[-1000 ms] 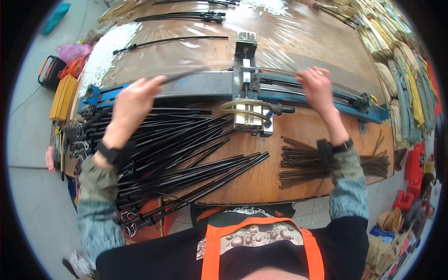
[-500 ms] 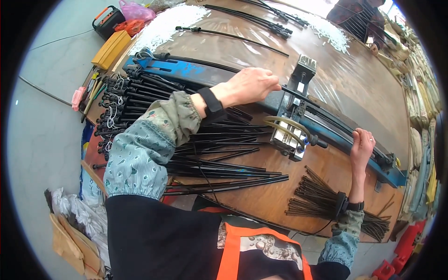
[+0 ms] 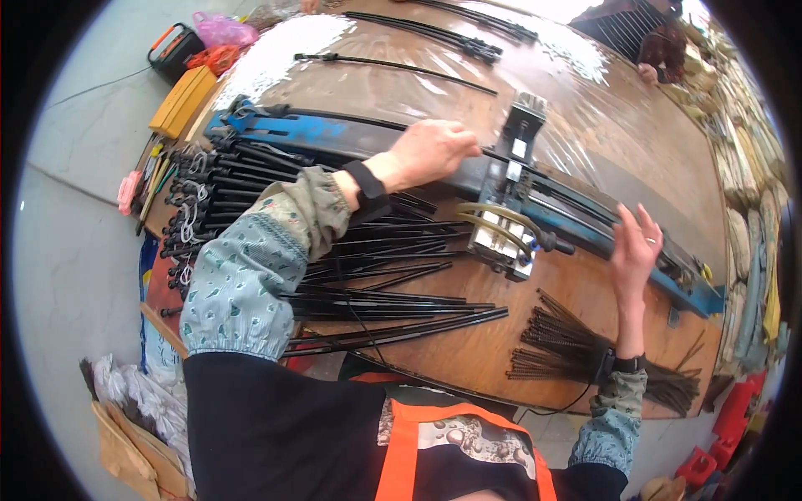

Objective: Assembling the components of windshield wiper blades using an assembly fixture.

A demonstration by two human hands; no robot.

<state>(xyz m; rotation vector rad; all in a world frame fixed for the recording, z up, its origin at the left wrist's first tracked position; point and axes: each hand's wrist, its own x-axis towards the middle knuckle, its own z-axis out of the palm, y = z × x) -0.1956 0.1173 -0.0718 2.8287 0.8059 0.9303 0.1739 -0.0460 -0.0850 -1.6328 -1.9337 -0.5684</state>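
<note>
My left hand pinches a thin black rod just left of a metal clamping unit. That unit is mounted across a long blue rail, and a beige hose loops over its front. Past the clamp, a dark spring-like rod lies along the rail toward the right. My right hand is raised beside the rail's right part, fingers stretched and apart, with nothing seen in it. Behind my left forearm, the rail's blue left end shows.
Many black rods with fittings are piled at the left. Dark springs lie bundled near the front edge. White small pieces heap at the far left, near a yellow box. Another person is at the far right.
My right hand has let go at the rail and opened, moving slightly up and left. My left hand stays pinched by the clamp. The whole view has shifted a little.
</note>
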